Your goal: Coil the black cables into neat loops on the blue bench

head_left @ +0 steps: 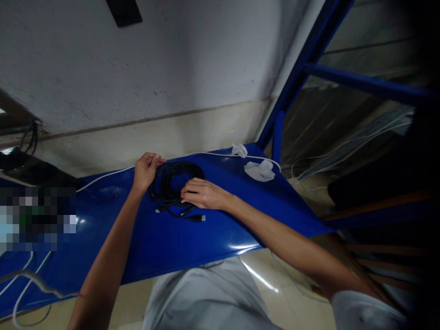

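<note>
A scuffed, pale grey wall (154, 59) with a cream band (213, 121) along its foot backs a glossy, bright blue tabletop (154, 247), and a blue-painted frame of straight bars (295, 82) stands at its right end. On the tabletop, near the wall, lies a round, flat coil of thin black cable (164, 184), laid down so that the surface, I judge, bears the weight of the loops and leaves the fingers free to order them. The left hand (146, 172) is at the coil's upper left edge, thumb and fingertips drawn close together as in a fine pinch; whether a strand is caught between them I cannot tell. The right hand (202, 193) reaches in from the opposite side, its fingers curled almost closed over the loops at the lower right, apparently gripping them so the ring does not spring apart. A black plug with a pale metal tip (198, 218) lies outside the ring on the near side, clear of both hands, probably because it is too stiff to follow the curve. Beyond the coil, a smooth white cable (213, 153) runs along the wall, beside two crumpled, whitish scraps (260, 170) well apart from the hands
</note>
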Action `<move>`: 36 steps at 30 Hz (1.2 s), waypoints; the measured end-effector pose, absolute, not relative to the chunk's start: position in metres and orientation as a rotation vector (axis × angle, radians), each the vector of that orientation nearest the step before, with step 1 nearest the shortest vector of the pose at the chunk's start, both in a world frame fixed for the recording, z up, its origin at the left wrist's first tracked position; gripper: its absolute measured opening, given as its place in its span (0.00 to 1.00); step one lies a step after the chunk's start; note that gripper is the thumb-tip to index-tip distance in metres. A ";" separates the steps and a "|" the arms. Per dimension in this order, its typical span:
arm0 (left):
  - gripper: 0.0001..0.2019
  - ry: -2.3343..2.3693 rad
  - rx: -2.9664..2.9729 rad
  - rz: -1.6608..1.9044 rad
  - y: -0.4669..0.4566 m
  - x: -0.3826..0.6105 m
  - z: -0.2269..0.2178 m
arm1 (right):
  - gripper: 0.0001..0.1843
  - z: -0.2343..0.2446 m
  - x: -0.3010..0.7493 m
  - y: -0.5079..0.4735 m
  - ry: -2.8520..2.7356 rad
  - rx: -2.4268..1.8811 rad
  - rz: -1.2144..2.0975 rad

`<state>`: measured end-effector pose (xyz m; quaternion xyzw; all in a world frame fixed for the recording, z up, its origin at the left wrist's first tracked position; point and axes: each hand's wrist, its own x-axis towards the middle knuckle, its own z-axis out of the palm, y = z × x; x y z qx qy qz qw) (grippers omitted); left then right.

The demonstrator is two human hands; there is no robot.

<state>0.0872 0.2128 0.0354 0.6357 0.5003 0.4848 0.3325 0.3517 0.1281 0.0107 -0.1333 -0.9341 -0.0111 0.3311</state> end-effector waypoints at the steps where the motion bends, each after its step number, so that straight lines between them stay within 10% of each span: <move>1: 0.17 1.293 1.593 1.263 0.214 0.086 0.034 | 0.06 0.010 0.352 0.128 -2.442 -0.341 -0.031; 36: 0.10 2.168 2.290 0.684 0.171 -0.031 0.030 | 0.09 0.016 0.353 0.127 -2.265 -0.416 0.344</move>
